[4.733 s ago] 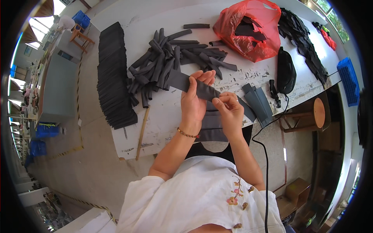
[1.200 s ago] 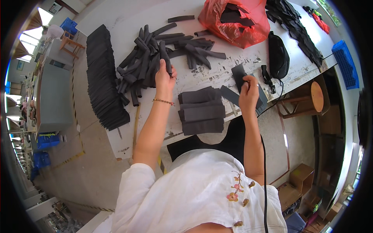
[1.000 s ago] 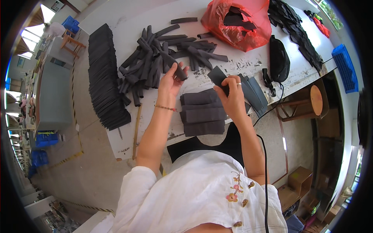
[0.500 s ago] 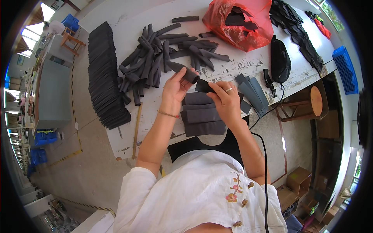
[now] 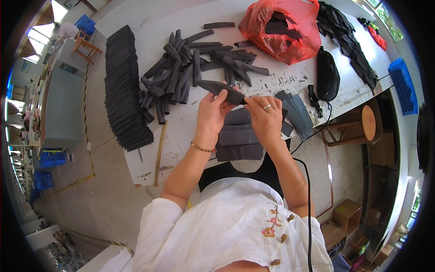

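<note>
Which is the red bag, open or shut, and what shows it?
Open: the bag gapes, and dark pieces show through its mouth.

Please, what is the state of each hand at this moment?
Left hand: closed, holding a dark fabric tube.
Right hand: closed at the tube's right end; exactly what it pinches cannot be told.
</note>
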Demonstrator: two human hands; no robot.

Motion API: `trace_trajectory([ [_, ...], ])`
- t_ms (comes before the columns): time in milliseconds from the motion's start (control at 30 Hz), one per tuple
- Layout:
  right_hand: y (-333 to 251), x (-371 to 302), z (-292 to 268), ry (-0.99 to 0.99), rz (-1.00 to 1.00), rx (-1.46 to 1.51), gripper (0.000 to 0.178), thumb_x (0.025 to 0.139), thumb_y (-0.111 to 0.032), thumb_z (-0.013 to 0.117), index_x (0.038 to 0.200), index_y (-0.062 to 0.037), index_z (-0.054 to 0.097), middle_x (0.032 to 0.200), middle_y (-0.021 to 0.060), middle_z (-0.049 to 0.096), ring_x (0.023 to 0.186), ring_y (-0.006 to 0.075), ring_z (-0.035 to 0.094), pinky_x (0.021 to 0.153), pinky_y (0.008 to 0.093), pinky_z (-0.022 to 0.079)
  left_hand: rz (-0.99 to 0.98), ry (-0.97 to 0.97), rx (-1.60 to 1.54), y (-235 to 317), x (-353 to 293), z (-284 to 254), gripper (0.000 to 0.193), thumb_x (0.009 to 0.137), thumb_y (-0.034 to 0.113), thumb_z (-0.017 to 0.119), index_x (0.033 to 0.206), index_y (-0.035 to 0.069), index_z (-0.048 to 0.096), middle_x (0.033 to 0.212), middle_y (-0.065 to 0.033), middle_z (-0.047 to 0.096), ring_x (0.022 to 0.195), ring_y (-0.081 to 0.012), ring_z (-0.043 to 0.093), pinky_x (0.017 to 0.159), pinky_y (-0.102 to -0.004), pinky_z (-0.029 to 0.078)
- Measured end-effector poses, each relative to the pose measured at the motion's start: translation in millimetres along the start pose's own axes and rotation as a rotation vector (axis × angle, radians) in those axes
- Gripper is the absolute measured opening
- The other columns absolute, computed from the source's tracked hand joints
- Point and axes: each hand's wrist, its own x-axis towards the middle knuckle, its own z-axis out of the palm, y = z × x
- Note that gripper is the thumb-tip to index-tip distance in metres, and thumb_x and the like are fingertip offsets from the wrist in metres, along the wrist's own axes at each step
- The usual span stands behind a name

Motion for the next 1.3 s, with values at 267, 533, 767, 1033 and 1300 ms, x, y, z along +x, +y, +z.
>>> trace_trajectory([
  [267, -26, 2, 4, -0.077, 0.066, 0.235, 0.055, 0.074, -0.007, 0.074, 0.125, -0.0075, 0.052, 0.112, 0.0112, 0.056, 0.094, 0.0326, 0.055, 0.083, 0.0437, 0.041, 0.148, -0.19, -0.019, 1, -12, 23, 0.031, 0.097, 0.02, 0.055, 0.122, 0.001, 0.054, 0.102, -0.0162, 0.068, 0.109, -0.0312, 0.062, 0.096, -0.0423, 0.049],
  [533, -13, -19, 1, -0.187, 0.059, 0.255, 0.039, 0.073, -0.001, 0.072, 0.107, -0.0043, 0.052, 0.108, 0.014, 0.056, 0.093, 0.0351, 0.056, 0.08, 0.0437, 0.047, 0.247, -0.219, -0.045, -14, -16, 22, 0.027, 0.097, 0.024, 0.056, 0.109, -0.001, 0.058, 0.09, -0.014, 0.069, 0.108, -0.0311, 0.063, 0.1, -0.0424, 0.045],
  [767, -16, -3, -12, -0.278, -0.007, 0.302, 0.032, 0.075, -0.001, 0.07, 0.102, -0.0031, 0.054, 0.105, 0.0134, 0.059, 0.093, 0.0342, 0.058, 0.08, 0.0411, 0.049, 0.212, -0.104, -0.074, -6, -14, 12, 0.022, 0.097, 0.022, 0.057, 0.106, 0.002, 0.06, 0.09, -0.0122, 0.068, 0.11, -0.0309, 0.061, 0.097, -0.0397, 0.047],
  [1033, -22, 9, 2, -0.298, -0.051, 0.34, 0.026, 0.076, -0.002, 0.069, 0.099, -0.0022, 0.056, 0.105, 0.0149, 0.061, 0.091, 0.0375, 0.059, 0.079, 0.043, 0.05, 0.155, -0.12, -0.29, -25, -22, 17, 0.021, 0.097, 0.021, 0.057, 0.103, 0.001, 0.059, 0.094, -0.0143, 0.068, 0.112, -0.0282, 0.06, 0.1, -0.0391, 0.044],
  [1300, -19, -7, -14, -0.301, 0.018, 0.319, 0.027, 0.079, -0.002, 0.07, 0.101, -0.0048, 0.053, 0.101, 0.0146, 0.057, 0.086, 0.0353, 0.061, 0.071, 0.0418, 0.052, 0.18, -0.092, -0.202, -1, -23, 16, 0.025, 0.098, 0.027, 0.053, 0.11, 0.006, 0.054, 0.1, -0.0108, 0.069, 0.123, -0.0294, 0.053, 0.102, -0.0453, 0.042],
])
